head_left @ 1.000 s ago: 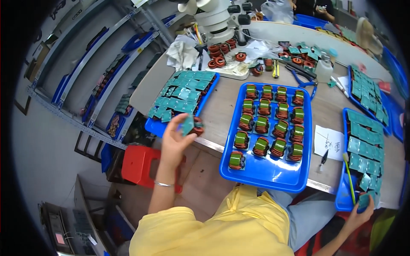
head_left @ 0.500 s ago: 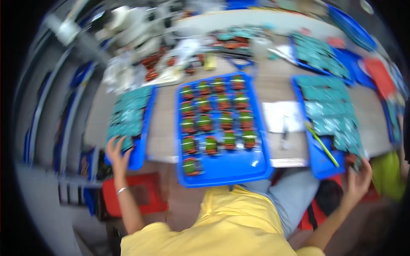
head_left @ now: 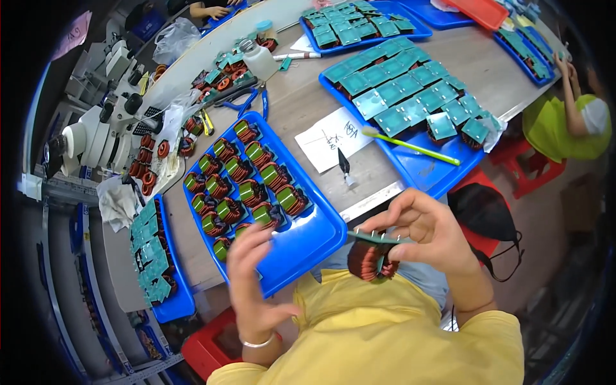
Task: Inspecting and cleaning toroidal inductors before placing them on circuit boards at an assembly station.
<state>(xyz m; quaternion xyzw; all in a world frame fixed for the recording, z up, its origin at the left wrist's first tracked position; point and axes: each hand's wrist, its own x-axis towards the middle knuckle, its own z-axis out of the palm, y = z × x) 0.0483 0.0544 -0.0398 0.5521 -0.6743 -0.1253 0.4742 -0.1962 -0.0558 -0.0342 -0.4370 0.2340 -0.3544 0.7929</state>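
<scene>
My right hand point(head_left: 430, 237) grips a toroidal coil point(head_left: 371, 262) by its green circuit board, thumb and fingers at the board's edge. The board is on top with short pins standing up, and the copper-wound ring hangs below it, in front of my yellow shirt. To the left my left hand point(head_left: 253, 285) is raised with fingers spread and nothing in it, overlapping the near edge of a blue tray point(head_left: 301, 240). Rows of coils with green tops and copper windings stand in that tray; my fingers hide a few of them.
On the right, a blue tray point(head_left: 420, 172) holds board-topped coils and a lime-green brush point(head_left: 423, 153). Another such tray point(head_left: 173, 311) lies left. Between trays are a paper sheet point(head_left: 321, 144) and a dark pointed tool point(head_left: 344, 163). Blue-handled pliers point(head_left: 242, 102) lie beyond. A co-worker point(head_left: 571, 128) sits right.
My view has turned right. My right hand has come in from the right tray with the coil in it, and my left hand has left the left tray and is now before me.
</scene>
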